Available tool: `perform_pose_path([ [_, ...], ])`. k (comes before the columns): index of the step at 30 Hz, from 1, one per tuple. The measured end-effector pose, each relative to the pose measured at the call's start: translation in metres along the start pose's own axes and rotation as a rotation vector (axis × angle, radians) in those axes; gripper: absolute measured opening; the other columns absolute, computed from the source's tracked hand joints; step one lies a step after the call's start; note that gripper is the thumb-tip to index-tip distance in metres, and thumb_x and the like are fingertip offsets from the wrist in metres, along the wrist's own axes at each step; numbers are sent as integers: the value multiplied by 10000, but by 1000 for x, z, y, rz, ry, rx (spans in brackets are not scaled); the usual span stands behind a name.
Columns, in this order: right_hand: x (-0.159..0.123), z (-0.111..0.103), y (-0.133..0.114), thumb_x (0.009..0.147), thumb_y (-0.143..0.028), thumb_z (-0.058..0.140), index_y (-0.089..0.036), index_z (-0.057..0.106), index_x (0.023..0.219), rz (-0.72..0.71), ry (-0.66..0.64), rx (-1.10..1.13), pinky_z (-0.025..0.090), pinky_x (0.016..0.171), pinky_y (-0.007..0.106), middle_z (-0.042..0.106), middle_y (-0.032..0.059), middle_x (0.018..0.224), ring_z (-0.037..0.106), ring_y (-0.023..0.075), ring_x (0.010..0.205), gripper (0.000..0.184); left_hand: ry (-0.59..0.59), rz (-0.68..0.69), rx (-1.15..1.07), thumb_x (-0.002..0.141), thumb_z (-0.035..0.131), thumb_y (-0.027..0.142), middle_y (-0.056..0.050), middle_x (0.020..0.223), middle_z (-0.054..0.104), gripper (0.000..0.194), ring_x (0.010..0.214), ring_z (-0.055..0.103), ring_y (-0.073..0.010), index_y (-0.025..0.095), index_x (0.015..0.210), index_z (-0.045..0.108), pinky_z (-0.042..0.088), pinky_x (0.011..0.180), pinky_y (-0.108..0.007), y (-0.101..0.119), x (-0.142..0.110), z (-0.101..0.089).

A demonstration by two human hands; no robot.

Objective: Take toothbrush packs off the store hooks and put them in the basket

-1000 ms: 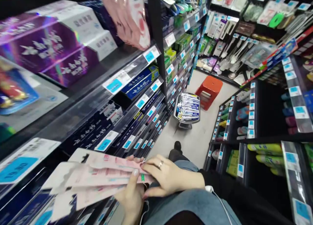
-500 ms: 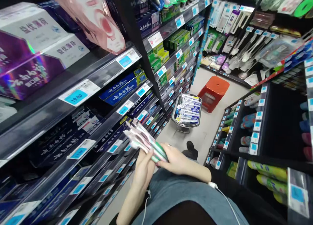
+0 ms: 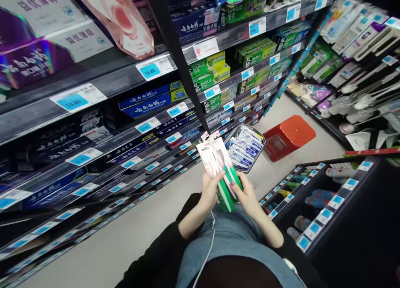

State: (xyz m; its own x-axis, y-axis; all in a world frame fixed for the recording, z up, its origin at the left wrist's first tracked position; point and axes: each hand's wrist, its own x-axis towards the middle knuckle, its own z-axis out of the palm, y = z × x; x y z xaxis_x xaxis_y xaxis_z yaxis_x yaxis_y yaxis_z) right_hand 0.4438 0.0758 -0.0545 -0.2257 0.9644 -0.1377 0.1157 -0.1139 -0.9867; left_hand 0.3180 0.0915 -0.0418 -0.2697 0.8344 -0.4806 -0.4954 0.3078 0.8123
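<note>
Several packaged toothbrushes, with white and pink tops and green lower ends, are held upright in front of my body. My left hand is closed around their left side, the thumb lying across the front. On the right side my right hand grips the same bundle, its thumb pressed on the front and the other fingers hidden behind. Just beyond the packs stands a basket filled with blue-and-white toothbrush packs, partly covered by the bundle.
A long shelf of toothpaste boxes runs along my left. An orange-red stool stands on the floor beyond the basket. At right is a low dark rack with bottles; brushes and utensils hang on the far display.
My view has turned toward the left shelf. Both hands have brought the toothbrush packs from beside the shelf to the front, now more upright and facing me.
</note>
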Motion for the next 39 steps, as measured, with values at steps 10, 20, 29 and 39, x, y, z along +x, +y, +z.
perform_pose_path([
  [10, 35, -25, 10, 850, -453, 538, -182, 572, 1027, 96, 300, 138, 520, 720, 297, 648, 42, 911, 631, 182, 799, 326, -3, -60, 55, 533, 727, 177, 11, 712, 683, 309, 592, 598, -133, 142, 830, 650, 470, 571, -233, 11, 62, 35],
  [20, 106, -255, 68, 575, -445, 737, -177, 525, 895, 147, 976, 301, 560, 580, 354, 599, -32, 711, 592, 129, 516, 468, 199, -66, 46, 482, 759, 253, 80, 535, 523, 372, 461, 479, -88, 158, 785, 565, 396, 465, -210, 17, 117, 71],
  [29, 268, -425, 115, 566, -494, 719, -211, 466, 870, 399, 251, 144, 554, 600, 329, 520, -78, 691, 599, 115, 551, 486, 542, 12, -381, 456, 743, 189, 66, 559, 563, 357, 474, 519, -86, 160, 762, 562, 444, 466, -204, -73, 117, 189],
  [39, 291, -446, 146, 619, -481, 654, -247, 363, 804, 515, -99, -233, 476, 449, 304, 602, -33, 595, 622, 205, 511, 417, 726, 38, -524, 531, 729, 224, 71, 572, 537, 316, 484, 516, -93, 174, 781, 544, 420, 471, -212, -123, 70, 271],
])
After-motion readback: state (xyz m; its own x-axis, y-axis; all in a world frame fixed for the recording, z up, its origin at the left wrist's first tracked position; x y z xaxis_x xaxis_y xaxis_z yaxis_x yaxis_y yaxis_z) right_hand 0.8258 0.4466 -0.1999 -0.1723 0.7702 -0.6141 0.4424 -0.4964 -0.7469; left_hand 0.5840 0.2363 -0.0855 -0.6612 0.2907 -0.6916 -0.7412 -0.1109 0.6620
